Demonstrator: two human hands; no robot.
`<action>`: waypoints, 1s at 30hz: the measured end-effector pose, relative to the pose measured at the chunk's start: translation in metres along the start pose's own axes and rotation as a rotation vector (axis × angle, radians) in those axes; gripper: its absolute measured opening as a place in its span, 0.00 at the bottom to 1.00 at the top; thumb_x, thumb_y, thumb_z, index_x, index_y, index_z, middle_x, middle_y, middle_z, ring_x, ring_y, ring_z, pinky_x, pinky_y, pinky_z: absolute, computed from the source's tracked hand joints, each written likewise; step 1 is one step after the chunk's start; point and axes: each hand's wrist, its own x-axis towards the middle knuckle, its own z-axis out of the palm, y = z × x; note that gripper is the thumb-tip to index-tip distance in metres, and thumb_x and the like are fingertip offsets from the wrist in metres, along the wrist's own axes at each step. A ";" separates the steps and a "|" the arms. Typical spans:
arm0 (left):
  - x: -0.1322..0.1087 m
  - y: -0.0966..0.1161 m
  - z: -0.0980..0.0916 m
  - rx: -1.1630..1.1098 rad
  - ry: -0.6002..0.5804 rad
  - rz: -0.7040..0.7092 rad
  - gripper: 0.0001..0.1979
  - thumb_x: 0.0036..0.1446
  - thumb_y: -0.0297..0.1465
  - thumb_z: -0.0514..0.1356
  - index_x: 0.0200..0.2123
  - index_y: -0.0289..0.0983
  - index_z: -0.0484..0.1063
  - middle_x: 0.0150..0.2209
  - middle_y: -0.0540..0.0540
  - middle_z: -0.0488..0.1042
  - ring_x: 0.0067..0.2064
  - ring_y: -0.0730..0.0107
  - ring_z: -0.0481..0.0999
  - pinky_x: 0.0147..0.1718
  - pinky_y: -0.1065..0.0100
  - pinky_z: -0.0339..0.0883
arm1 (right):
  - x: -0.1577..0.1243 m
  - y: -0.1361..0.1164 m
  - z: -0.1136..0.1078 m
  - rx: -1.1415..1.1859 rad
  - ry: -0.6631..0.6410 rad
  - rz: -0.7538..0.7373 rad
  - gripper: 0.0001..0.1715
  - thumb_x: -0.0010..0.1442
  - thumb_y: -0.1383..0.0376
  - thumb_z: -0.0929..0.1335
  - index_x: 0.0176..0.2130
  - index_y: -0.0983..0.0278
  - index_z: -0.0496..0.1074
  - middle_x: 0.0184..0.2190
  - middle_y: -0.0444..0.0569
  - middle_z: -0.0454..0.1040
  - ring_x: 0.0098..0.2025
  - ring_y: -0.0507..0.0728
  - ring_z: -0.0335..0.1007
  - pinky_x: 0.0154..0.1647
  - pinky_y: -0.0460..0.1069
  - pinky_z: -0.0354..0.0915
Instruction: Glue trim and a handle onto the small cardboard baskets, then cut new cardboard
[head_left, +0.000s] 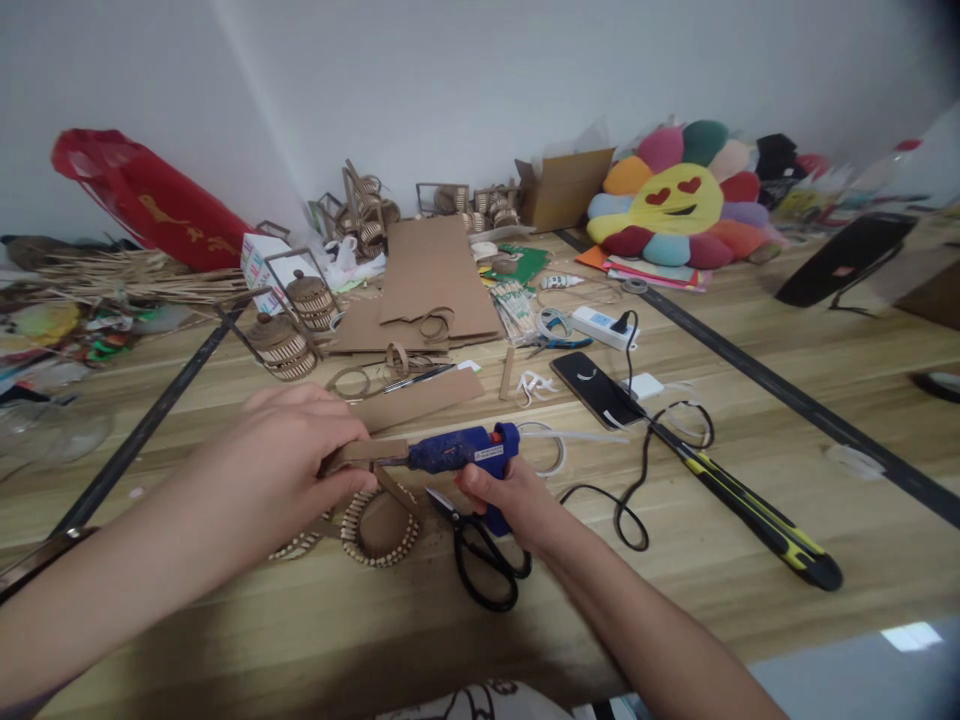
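In my right hand [510, 495] is a blue hot glue gun [454, 450], its nozzle pointing left and a clear glue stick [577, 434] jutting from its back. My left hand [300, 450] pinches a brown cardboard strip [382, 452], and the nozzle meets this strip's right end or lies just beside it. Under the left hand a ring edged with short pale sticks [381, 553] rests on the table, with a second such piece [300, 540] partly hidden by the wrist. Black-handled scissors [480, 550] lie below the glue gun.
A yellow-black utility knife [757, 510], phone [596, 388], black cable [626, 500] and power strip [604, 325] lie to the right. Cardboard sheets [431, 270] and small stick-sided buckets [281, 345] stand farther back. A flower cushion [679, 200] and red bag [157, 200] are along the wall.
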 end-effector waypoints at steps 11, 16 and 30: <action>-0.001 -0.002 0.000 -0.056 -0.002 -0.011 0.08 0.54 0.36 0.66 0.25 0.43 0.74 0.26 0.50 0.72 0.35 0.60 0.70 0.34 0.63 0.57 | -0.003 -0.002 -0.001 0.037 -0.003 0.019 0.38 0.41 0.32 0.73 0.24 0.60 0.62 0.17 0.37 0.59 0.20 0.48 0.50 0.21 0.47 0.53; 0.000 0.000 -0.001 -0.052 -0.013 -0.035 0.07 0.55 0.35 0.64 0.26 0.42 0.74 0.26 0.49 0.72 0.35 0.61 0.70 0.34 0.63 0.58 | -0.003 0.000 -0.004 0.002 0.009 0.012 0.38 0.42 0.31 0.72 0.24 0.60 0.62 0.17 0.38 0.59 0.20 0.49 0.51 0.22 0.47 0.52; 0.003 -0.002 0.001 -0.032 0.033 -0.010 0.12 0.55 0.35 0.62 0.21 0.40 0.69 0.22 0.51 0.66 0.32 0.62 0.68 0.31 0.63 0.55 | -0.006 -0.002 -0.004 0.003 0.013 0.002 0.37 0.40 0.32 0.73 0.25 0.61 0.66 0.17 0.39 0.62 0.20 0.49 0.55 0.20 0.47 0.56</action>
